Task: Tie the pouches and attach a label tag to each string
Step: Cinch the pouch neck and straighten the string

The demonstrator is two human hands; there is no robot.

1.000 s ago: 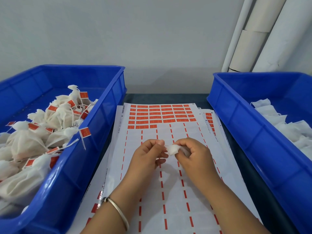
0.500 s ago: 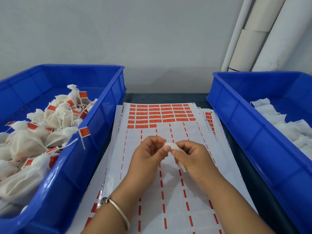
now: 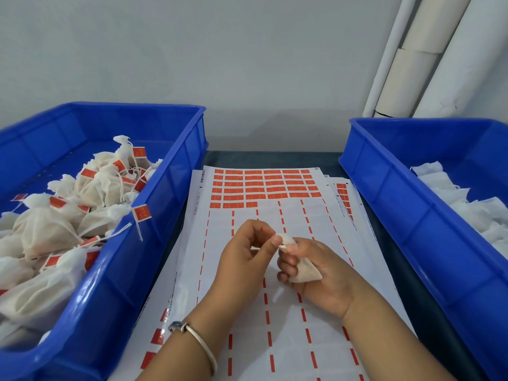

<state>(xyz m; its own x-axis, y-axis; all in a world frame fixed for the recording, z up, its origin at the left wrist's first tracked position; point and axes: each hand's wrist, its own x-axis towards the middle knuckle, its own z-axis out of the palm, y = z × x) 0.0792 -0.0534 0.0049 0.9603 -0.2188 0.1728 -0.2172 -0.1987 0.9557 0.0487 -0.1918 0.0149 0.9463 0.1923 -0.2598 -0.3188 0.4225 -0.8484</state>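
So we've got the pouch (image 3: 305,270) cupped in our right hand (image 3: 316,273) over the label sheet (image 3: 275,312), neck up, while our left hand (image 3: 247,251) pinches its top, probably so the string can cinch tight with labels close.

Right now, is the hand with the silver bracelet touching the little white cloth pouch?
Touching. The head view shows the left hand pinching the top of the small white cloth pouch, which the right hand grips.
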